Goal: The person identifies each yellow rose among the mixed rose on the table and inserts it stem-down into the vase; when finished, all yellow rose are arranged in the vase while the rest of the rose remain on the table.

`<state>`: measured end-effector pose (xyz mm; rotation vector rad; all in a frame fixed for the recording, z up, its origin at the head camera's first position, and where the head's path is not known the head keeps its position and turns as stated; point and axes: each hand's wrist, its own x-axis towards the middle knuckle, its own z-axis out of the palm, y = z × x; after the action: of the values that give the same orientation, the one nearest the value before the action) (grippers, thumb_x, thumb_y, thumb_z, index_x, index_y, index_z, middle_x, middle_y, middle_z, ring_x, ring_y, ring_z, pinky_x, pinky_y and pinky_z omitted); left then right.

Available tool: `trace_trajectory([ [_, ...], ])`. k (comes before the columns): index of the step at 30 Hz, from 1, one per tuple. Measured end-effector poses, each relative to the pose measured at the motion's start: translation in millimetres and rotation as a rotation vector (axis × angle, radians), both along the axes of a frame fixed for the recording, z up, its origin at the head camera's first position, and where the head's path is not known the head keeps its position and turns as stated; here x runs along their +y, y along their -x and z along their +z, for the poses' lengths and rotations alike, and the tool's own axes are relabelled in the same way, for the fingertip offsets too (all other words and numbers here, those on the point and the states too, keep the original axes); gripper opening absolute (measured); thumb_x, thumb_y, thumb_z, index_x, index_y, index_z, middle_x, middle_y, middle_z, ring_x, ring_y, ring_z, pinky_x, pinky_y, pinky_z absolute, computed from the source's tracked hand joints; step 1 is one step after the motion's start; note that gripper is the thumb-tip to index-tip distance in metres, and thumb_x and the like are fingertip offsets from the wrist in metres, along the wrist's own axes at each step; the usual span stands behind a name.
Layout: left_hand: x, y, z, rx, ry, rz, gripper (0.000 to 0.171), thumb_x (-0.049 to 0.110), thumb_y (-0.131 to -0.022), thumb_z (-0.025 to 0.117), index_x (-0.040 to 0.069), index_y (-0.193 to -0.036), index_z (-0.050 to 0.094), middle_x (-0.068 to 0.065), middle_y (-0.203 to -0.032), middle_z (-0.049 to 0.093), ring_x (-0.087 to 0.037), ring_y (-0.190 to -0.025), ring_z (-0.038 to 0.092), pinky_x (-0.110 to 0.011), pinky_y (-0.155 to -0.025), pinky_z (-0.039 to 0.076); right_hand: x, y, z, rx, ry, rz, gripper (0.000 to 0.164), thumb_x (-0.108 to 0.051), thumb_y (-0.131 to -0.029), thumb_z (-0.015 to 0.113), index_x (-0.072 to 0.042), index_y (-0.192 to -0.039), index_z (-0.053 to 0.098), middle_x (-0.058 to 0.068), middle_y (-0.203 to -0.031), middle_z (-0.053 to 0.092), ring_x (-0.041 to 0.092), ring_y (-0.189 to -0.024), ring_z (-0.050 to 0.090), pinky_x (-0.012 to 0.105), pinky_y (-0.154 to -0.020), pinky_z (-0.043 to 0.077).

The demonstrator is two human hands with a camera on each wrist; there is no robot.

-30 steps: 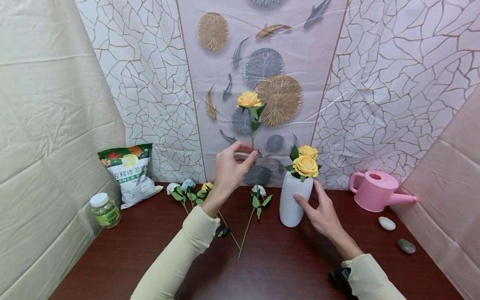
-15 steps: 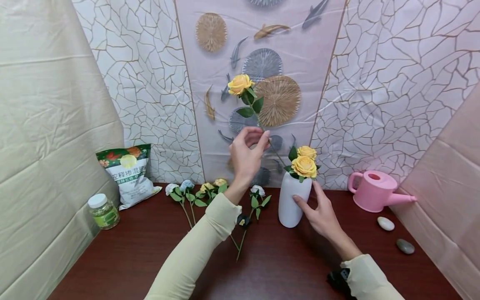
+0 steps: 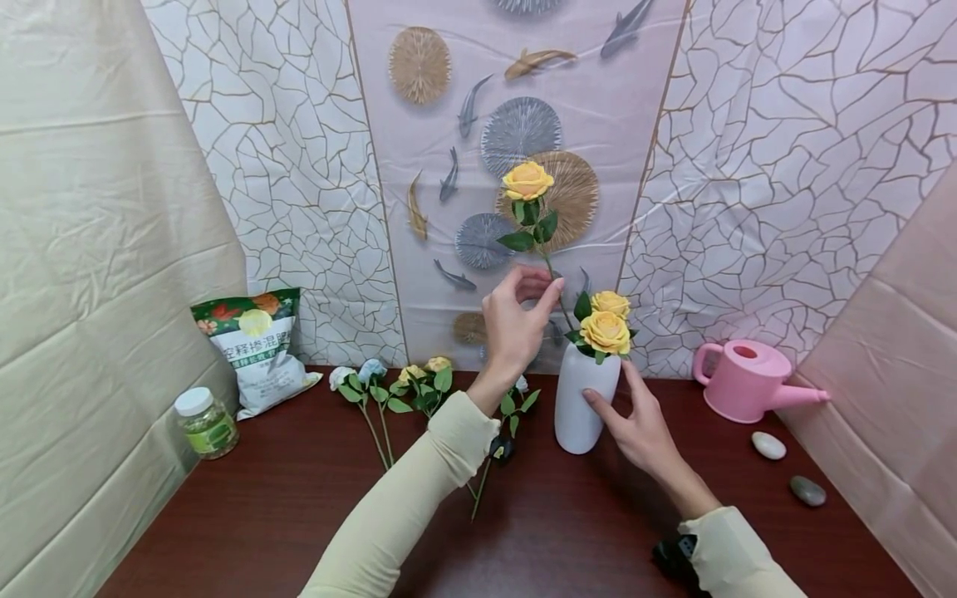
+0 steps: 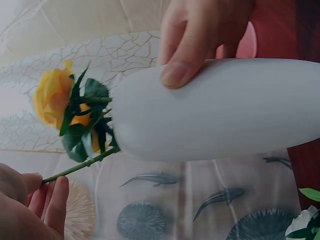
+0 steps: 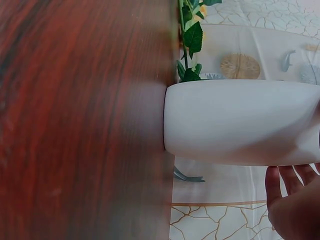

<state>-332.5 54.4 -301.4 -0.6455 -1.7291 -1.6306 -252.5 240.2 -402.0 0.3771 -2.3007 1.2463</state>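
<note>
My left hand (image 3: 519,324) pinches the green stem of a yellow rose (image 3: 527,181), whose bloom stands above the fingers. In the left wrist view, the stem (image 4: 82,165) slants down to the mouth of a white vase (image 4: 215,110); how deep its end sits is hidden. Upright on the table, the vase holds other yellow roses (image 3: 606,331). Thumb in front and fingers around the far side, my right hand (image 3: 643,432) grips the vase's right side near the top.
Left of the vase lie white, blue and yellow flowers (image 3: 414,374) with long stems, partly behind my left arm. A fertilizer bag (image 3: 262,353) and a lidded jar (image 3: 207,423) stand far left. A pink watering can (image 3: 750,382) and two stones (image 3: 768,446) are at right.
My left hand has moved right with the yellow rose, bringing its stem to the vase mouth. The right hand stays on the vase.
</note>
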Motion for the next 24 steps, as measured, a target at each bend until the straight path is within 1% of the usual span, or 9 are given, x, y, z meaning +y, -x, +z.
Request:
trace_trajectory([
  [4, 2.9, -0.6, -6.7, -0.007, 0.049, 0.011, 0.021, 0.028, -0.091, 0.076, 0.010, -0.100, 0.069, 0.000, -0.087, 0.076, -0.005, -0.076, 0.072, -0.021, -0.066, 0.060, 0.5, 0.2, -0.6, 0.004, 0.000, 0.002, 0.068, -0.023, -0.095, 0.072, -0.017, -0.153, 0.037, 0.009, -0.147, 0.053, 0.023, -0.136, 0.049, 0.049, -0.110, 0.040],
  [9, 5.4, -2.1, -15.3, -0.039, 0.108, 0.043, 0.022, 0.031, -0.091, 0.076, 0.012, -0.101, 0.070, 0.003, -0.088, 0.076, 0.000, -0.078, 0.070, -0.018, -0.068, 0.059, 0.6, 0.4, -1.5, 0.002, 0.002, 0.004, 0.068, -0.024, -0.095, 0.071, -0.020, -0.154, 0.037, 0.007, -0.147, 0.053, 0.022, -0.135, 0.049, 0.048, -0.110, 0.040],
  [14, 8.3, -2.6, -24.0, -0.050, 0.142, 0.050, 0.021, 0.031, -0.090, 0.078, 0.014, -0.100, 0.070, 0.004, -0.088, 0.076, 0.002, -0.078, 0.069, -0.014, -0.069, 0.058, 0.2, 0.4, -1.3, 0.005, 0.000, -0.002, 0.068, -0.024, -0.095, 0.072, -0.019, -0.153, 0.038, 0.007, -0.147, 0.054, 0.021, -0.135, 0.049, 0.047, -0.110, 0.040],
  [18, 11.0, -2.5, -30.0, -0.061, 0.164, 0.035, 0.020, 0.029, -0.089, 0.078, 0.013, -0.099, 0.071, 0.004, -0.088, 0.077, 0.003, -0.078, 0.070, -0.014, -0.070, 0.058, 0.2, 0.5, -1.2, 0.010, 0.003, -0.006, 0.070, -0.023, -0.094, 0.072, -0.019, -0.154, 0.037, 0.009, -0.149, 0.052, 0.024, -0.137, 0.047, 0.049, -0.111, 0.039],
  [24, 13.5, -1.8, -38.1, -0.083, 0.189, -0.007, 0.018, 0.026, -0.090, 0.078, 0.013, -0.099, 0.071, 0.002, -0.088, 0.077, 0.003, -0.077, 0.070, -0.014, -0.071, 0.058, 0.2, 0.6, -0.6, -0.002, 0.012, -0.003, 0.077, -0.023, -0.094, 0.073, -0.022, -0.158, 0.030, 0.012, -0.155, 0.045, 0.030, -0.142, 0.042, 0.055, -0.114, 0.035],
])
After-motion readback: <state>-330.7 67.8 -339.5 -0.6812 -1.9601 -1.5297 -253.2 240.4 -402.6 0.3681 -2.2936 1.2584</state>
